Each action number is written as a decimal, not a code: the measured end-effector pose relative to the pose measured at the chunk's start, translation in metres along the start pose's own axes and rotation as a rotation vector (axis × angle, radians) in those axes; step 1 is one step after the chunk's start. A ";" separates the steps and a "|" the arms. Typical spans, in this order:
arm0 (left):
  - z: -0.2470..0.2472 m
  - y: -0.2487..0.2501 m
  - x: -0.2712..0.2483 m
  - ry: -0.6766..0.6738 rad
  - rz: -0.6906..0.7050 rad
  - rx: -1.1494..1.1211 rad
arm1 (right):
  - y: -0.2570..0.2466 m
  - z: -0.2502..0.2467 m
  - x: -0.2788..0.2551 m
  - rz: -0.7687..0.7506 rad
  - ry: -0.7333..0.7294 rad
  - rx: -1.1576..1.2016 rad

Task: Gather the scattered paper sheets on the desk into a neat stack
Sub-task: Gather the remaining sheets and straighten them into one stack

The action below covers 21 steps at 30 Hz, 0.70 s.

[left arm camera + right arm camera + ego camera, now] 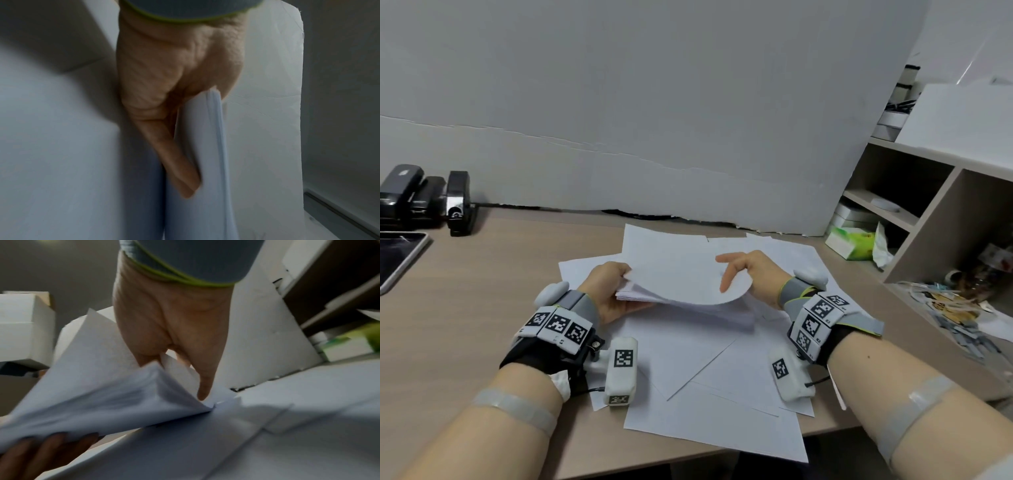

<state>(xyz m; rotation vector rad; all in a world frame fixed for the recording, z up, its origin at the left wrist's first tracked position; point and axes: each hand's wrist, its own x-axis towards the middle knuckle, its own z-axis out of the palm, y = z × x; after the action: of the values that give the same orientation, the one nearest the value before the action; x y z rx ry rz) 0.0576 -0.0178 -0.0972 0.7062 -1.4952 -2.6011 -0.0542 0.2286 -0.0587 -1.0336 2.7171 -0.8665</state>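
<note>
Both hands work one bundle of sheets (pixel 681 284) at centre: left hand (pixel 607 291) grips its 9 o'clock edge, right hand (pixel 753 274) rests loose, straight fingers on its curled 3 o'clock edge. Loose sheets (pixel 709 404) lie scattered beneath on the surface (pixel 482 308); staplers (pixel 424 198) at 10 o'clock.

Desk (pixel 500 291) free at left; shelf unit (pixel 928 219) blocks right, wall (pixel 654 102) behind.

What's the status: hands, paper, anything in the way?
Left hand grips the paper bundle. Right hand steadies its bent far end. Loose sheets remain on the desk. Nothing blocking.
</note>
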 end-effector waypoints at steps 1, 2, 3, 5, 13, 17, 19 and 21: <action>-0.002 0.000 0.002 0.004 -0.016 0.001 | 0.010 0.003 0.002 0.015 0.000 0.029; -0.002 0.000 0.003 -0.003 -0.029 0.003 | 0.017 0.006 0.003 0.031 0.001 0.069; -0.003 0.001 0.003 -0.026 -0.041 0.005 | 0.020 0.008 0.003 0.044 0.008 0.102; -0.003 0.002 0.003 -0.073 -0.063 0.031 | 0.014 0.008 0.000 0.034 0.022 0.151; -0.001 -0.005 0.003 -0.049 0.013 0.421 | 0.007 0.005 0.014 0.436 0.166 -0.175; -0.007 0.001 0.005 -0.002 0.085 0.355 | 0.004 0.004 0.011 0.571 0.041 -0.331; -0.010 0.003 0.007 0.048 0.132 0.297 | 0.007 0.007 0.009 0.617 0.021 -0.309; -0.013 0.005 0.008 0.095 0.182 0.237 | 0.011 0.009 0.011 0.662 -0.013 -0.294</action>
<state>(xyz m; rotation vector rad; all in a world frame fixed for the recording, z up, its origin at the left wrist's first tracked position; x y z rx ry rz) 0.0550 -0.0330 -0.1011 0.6672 -1.7658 -2.2514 -0.0659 0.2240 -0.0706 -0.1134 2.9186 -0.3508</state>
